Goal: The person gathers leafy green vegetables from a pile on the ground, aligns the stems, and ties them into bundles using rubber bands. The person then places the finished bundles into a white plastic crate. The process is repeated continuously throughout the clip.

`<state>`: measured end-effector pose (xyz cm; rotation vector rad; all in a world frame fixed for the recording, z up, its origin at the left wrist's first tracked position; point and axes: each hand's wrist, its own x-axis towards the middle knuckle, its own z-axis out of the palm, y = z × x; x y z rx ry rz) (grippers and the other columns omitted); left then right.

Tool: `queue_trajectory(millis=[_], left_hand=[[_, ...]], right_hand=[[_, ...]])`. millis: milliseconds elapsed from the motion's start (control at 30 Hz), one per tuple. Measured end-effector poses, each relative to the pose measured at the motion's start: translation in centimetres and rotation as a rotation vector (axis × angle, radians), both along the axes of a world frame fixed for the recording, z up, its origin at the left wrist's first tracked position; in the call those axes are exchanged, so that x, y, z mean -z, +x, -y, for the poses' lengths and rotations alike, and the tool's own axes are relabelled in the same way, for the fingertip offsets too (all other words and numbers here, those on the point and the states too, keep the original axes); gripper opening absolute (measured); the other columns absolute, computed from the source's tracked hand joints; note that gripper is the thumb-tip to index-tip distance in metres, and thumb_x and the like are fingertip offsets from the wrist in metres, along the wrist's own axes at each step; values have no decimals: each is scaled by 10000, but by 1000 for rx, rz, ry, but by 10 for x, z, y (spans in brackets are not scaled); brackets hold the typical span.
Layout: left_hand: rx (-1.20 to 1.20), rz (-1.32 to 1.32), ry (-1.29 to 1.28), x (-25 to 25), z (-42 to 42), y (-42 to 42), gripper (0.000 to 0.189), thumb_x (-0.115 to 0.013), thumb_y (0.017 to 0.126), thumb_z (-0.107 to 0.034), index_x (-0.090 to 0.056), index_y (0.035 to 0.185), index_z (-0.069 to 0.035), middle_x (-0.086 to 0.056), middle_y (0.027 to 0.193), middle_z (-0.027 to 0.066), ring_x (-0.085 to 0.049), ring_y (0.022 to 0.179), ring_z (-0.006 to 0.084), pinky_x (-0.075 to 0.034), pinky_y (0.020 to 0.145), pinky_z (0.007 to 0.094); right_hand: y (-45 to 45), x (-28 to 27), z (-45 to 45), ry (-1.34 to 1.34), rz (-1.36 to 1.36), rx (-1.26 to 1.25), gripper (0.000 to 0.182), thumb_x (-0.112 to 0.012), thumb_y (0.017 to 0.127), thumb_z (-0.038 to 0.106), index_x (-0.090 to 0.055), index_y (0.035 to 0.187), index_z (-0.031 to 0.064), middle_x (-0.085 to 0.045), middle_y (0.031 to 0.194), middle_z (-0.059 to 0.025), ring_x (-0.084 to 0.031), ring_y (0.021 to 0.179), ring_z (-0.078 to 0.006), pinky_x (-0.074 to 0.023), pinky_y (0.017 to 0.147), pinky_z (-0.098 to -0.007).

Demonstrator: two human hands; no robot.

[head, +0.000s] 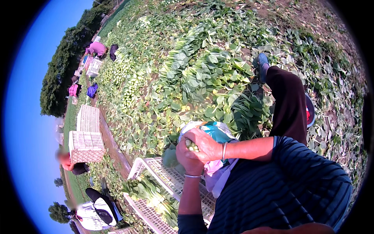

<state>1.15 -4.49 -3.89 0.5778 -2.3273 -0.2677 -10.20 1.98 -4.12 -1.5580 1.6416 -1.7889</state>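
My right hand [204, 143] and my left hand [188, 159] are wrapped together around a small bunch of leafy greens [192, 145]. Its pale, rounded stem ends show between the fingers, while its leaves are mostly hidden below the hands. A bangle circles each wrist. Beneath and beside the hands lies a patterned cloth or plastic covering [216, 130] in white, teal and pink. A white plastic crate [172, 172] stands close to my left forearm, with leafy greens [157, 199] lying in its lower part.
Rows of cut greens [178, 58] lie on leaf-strewn ground. More greens are heaped near my shoe [263, 63], and a basin [310, 111] sits behind my leg. Stacked white crates [87, 140] stand along a narrow channel [112, 140]. Several people work farther off, one in purple [96, 48].
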Motion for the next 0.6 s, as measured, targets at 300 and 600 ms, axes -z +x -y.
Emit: queue_trajectory(millis=[300, 600], left_hand=[[-16, 18, 245, -7, -9, -24, 540, -814, 634, -311, -569, 1008, -9, -604, 874, 162, -610, 797, 376, -482, 692, 448], [5, -29, 78, -2, -10, -26, 666, -836, 599, -267, -551, 1136, 4, -596, 965, 173, -595, 879, 390, -482, 756, 456]], right_hand=[[-3, -5, 1, 122, 49, 55, 395, -583, 873, 337, -603, 1065, -7, -554, 1013, -208, -540, 957, -396, -442, 861, -451], [-49, -34, -26, 112, -25, -35, 414, -685, 869, 298, -602, 1149, 5, -599, 1064, -179, -565, 1045, -368, -450, 933, -430]])
